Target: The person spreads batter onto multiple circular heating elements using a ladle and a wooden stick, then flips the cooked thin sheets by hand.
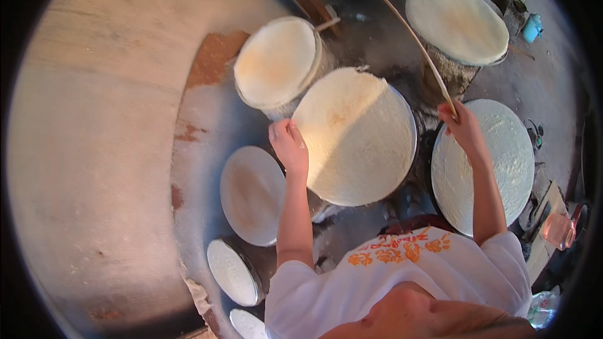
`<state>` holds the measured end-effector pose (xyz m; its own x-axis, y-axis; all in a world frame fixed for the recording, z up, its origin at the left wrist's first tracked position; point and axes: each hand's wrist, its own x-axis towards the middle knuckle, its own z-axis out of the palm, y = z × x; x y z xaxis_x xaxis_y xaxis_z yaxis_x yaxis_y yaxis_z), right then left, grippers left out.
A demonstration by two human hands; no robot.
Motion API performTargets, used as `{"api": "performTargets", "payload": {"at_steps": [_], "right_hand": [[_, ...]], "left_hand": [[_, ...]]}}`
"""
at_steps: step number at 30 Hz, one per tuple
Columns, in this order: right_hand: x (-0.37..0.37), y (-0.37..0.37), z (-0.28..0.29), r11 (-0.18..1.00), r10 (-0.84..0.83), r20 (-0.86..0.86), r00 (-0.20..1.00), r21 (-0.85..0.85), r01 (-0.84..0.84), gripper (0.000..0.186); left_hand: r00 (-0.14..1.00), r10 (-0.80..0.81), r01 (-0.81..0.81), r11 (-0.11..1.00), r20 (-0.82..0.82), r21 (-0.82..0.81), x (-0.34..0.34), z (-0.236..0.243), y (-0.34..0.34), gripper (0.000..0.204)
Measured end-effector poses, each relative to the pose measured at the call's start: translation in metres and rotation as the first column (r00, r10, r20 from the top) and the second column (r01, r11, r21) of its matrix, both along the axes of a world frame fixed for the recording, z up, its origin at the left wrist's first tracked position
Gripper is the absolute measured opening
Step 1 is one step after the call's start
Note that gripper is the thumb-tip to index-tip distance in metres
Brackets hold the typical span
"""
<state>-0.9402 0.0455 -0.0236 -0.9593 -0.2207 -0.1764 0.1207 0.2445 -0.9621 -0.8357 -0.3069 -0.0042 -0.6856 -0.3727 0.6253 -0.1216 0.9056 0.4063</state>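
We take first the tall, pale-tan curved panel point(107, 138) at the left, of uncertain material. Next in size, the broad round cream-coloured sheet point(367, 144), perhaps of thin dough, lies at the centre, its upper left sunlit and its lower right in shade. To its right we find a rough-textured, pale grey-green disc point(496, 169); beyond it, at upper right, a smooth cream oval disc point(457, 22) on a drum-like base. A cream disc with a tan middle point(276, 63) stands just past the sheet's upper-left edge, and a flat grey-brown disc point(252, 194) lies beside the left forearm. Of the hands, the bare left hand point(290, 145) is at the sheet's left rim, fingers curled together; whether they pinch that rim we cannot tell. The bare right hand point(463, 127), near the inner edge of the grey-green disc, has its grip closed round the lower end of a thin, pale wooden-looking stick point(416, 36), raised and slanting up and leftward. We judge the step to be handling the sheet at its edge with the stick at the ready; the next move calls for light fingers there and a steady stick.
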Motion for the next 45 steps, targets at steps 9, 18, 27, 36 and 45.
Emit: {"api": "performTargets", "payload": {"at_steps": [9, 18, 27, 36, 45], "right_hand": [[-0.036, -0.052, 0.052, 0.943, 0.324, -0.187, 0.927, -0.014, -0.333, 0.026], [0.030, -0.038, 0.129, 0.959, 0.277, -0.378, 0.884, 0.168, -0.228, 0.020], [-0.090, -0.012, 0.104, 0.969, 0.156, -0.306, 0.939, 0.232, -0.085, 0.018], [-0.195, 0.160, 0.120, 0.966, -0.254, -0.330, 0.909, -0.129, 0.223, 0.015], [-0.246, 0.207, -0.101, 0.834, -0.552, -0.221, 0.804, -0.163, 0.527, 0.022]], "left_hand": [[0.989, 0.077, -0.077, 0.997, -0.124, 0.005, 0.085, 0.054, 0.083, 0.008], [0.954, 0.075, -0.033, 0.989, -0.291, 0.146, 0.129, 0.087, 0.067, 0.010], [0.923, -0.360, 0.371, 0.927, -0.137, 0.060, -0.048, 0.136, 0.053, 0.011], [0.710, -0.672, 0.577, 0.727, -0.211, -0.371, -0.211, 0.076, 0.171, 0.008], [0.841, -0.525, 0.540, 0.794, 0.131, -0.280, -0.325, -0.106, 0.243, 0.008]]}}
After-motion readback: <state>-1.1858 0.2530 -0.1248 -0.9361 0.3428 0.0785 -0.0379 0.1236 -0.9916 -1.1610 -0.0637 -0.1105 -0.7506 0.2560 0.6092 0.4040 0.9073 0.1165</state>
